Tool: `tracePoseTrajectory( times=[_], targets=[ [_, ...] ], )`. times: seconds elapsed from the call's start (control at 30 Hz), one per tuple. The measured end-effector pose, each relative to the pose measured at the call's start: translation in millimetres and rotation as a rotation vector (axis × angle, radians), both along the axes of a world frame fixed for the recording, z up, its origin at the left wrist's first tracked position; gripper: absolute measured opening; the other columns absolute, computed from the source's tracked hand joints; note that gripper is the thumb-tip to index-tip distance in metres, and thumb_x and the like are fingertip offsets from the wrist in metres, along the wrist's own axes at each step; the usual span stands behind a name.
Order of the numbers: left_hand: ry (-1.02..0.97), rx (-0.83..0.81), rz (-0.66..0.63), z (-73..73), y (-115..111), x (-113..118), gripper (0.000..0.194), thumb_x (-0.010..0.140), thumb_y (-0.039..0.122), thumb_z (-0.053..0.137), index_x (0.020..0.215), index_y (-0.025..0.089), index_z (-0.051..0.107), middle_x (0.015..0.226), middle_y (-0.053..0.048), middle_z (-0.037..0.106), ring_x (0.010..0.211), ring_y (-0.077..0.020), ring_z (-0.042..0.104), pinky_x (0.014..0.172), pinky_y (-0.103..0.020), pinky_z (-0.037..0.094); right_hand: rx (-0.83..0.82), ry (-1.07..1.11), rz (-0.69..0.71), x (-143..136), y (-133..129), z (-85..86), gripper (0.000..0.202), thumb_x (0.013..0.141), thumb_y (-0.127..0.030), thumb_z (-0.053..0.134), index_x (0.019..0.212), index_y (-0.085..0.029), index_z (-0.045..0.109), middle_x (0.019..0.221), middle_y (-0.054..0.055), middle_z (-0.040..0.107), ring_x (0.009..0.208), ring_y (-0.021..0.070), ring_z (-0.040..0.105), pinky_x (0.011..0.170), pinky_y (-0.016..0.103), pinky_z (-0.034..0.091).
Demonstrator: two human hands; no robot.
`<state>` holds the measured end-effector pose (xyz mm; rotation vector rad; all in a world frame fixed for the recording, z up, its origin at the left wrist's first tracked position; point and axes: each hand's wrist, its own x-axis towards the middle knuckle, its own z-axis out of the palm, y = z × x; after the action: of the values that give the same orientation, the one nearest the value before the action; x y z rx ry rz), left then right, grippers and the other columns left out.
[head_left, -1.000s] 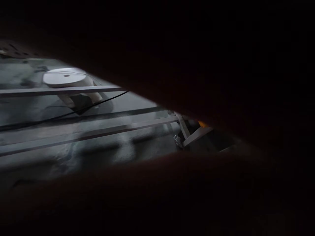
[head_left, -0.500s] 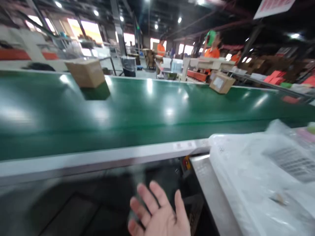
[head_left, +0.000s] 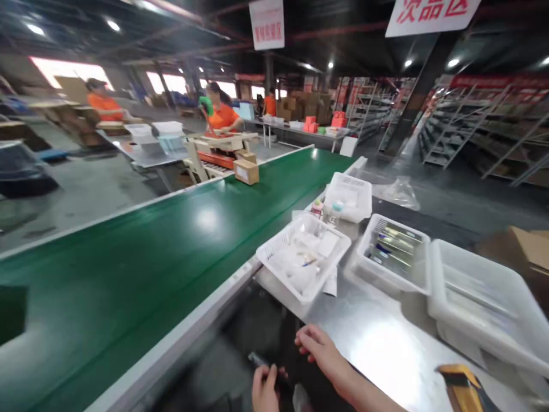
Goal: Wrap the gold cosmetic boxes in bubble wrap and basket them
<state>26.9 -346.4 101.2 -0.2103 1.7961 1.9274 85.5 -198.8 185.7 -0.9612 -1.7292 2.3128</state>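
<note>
Single head-worn view, looking forward and down, over green conveyor

Right grip a bare hand, fingers slim and round-tipped, wrist narrow, bare forearm broadening toward the frame's lower edge; left grip likewise a bare hand, thumb blunt-ended, cropped at bottom, finer detail too small to tell.

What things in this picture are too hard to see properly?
All in the head view:
- Dark thing at the left hand: blurred and partly covered by fingers, so I can't tell what it is.
- Right hand: curled fingers hide whether it holds anything.
- Yellow-and-black thing: cut off by the bottom edge.
- Cardboard box: cut off by the right edge.
- Small bits in the nearest basket: too small and blurred.
</note>
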Motion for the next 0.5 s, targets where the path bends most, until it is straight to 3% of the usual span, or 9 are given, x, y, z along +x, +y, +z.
tracePoseTrajectory(
  times=[0.03, 0.1, 0.17, 0.23, 0.3, 0.37, 0.5],
  targets=[
    [-0.018, 0.041, 0.082, 10.9, 3, 6, 0.05, 0.062, 0.058, 0.078, 0.065, 0.023, 0.043, 0.062, 0.005, 0.056, 0.07, -0.0216, 0.066, 0.069, -0.034, 0.054, 0.13, -0.03, -0.042, 10, -7, -3.0, 0.033, 0.071, -0.05, 0.075, 0.079, -0.02, 0.065, 0.082, 0.002, 0.068, 0.077, 0.0174, 0.06, 0.074, 0.03, 0.043],
    [0.034, 0.155, 0.023, 40.7, 9, 16, 0.042, 0.063, 0.049, 0.078, 0.069, 0.023, 0.046, 0.076, 0.003, 0.064, 0.086, -0.0218, 0.067, 0.079, -0.031, 0.052, 0.273, -0.014, -0.036, 29, -25, -5.5, 0.029, 0.073, -0.046, 0.073, 0.085, -0.021, 0.066, 0.087, 0.003, 0.067, 0.083, 0.0192, 0.06, 0.081, 0.033, 0.045],
    [0.113, 0.164, -0.101, 73.9, 13, 23, 0.033, 0.067, 0.041, 0.075, 0.069, 0.022, 0.048, 0.085, 0.0, 0.067, 0.093, -0.0214, 0.065, 0.085, -0.03, 0.05, 0.234, 0.054, 0.046, 46, -41, 0.3, 0.031, 0.081, -0.048, 0.065, 0.097, -0.022, 0.064, 0.091, 0.003, 0.067, 0.083, 0.0195, 0.061, 0.076, 0.033, 0.047],
    [0.128, 0.15, -0.228, 100.0, 18, 31, 0.029, 0.07, 0.038, 0.072, 0.068, 0.022, 0.048, 0.092, -0.003, 0.07, 0.093, -0.0219, 0.065, 0.08, -0.029, 0.051, 0.14, 0.112, 0.099, 61, -49, 11.1, 0.035, 0.086, -0.051, 0.059, 0.107, -0.022, 0.061, 0.085, 0.001, 0.064, 0.073, 0.0174, 0.061, 0.064, 0.03, 0.047],
    [0.114, 0.157, -0.344, 113.9, 28, 42, 0.026, 0.071, 0.038, 0.069, 0.067, 0.022, 0.049, 0.095, -0.005, 0.071, 0.09, -0.0225, 0.065, 0.077, -0.03, 0.051, 0.101, 0.132, 0.065, 74, -48, 18.5, 0.04, 0.087, -0.055, 0.059, 0.111, -0.023, 0.057, 0.072, -0.003, 0.059, 0.057, 0.013, 0.053, 0.052, 0.026, 0.041],
    [0.111, 0.17, -0.446, 119.1, 41, 54, 0.021, 0.072, 0.038, 0.067, 0.069, 0.022, 0.053, 0.099, -0.007, 0.071, 0.096, -0.0248, 0.065, 0.083, -0.033, 0.051, 0.089, 0.131, -0.024, 86, -38, 15.1, 0.044, 0.086, -0.06, 0.059, 0.109, -0.023, 0.056, 0.063, -0.007, 0.051, 0.047, 0.0094, 0.043, 0.045, 0.023, 0.033],
    [0.169, 0.067, -0.583, 138.7, 69, 67, 0.032, 0.063, 0.048, 0.076, 0.078, 0.02, 0.068, 0.13, -0.014, 0.063, 0.123, -0.0356, 0.054, 0.102, -0.043, 0.044, -0.018, 0.062, -0.342, 108, 12, -28.1, 0.056, 0.073, -0.074, 0.064, 0.09, -0.022, 0.052, 0.057, -0.009, 0.047, 0.042, 0.0067, 0.037, 0.041, 0.021, 0.028]
  ],
)
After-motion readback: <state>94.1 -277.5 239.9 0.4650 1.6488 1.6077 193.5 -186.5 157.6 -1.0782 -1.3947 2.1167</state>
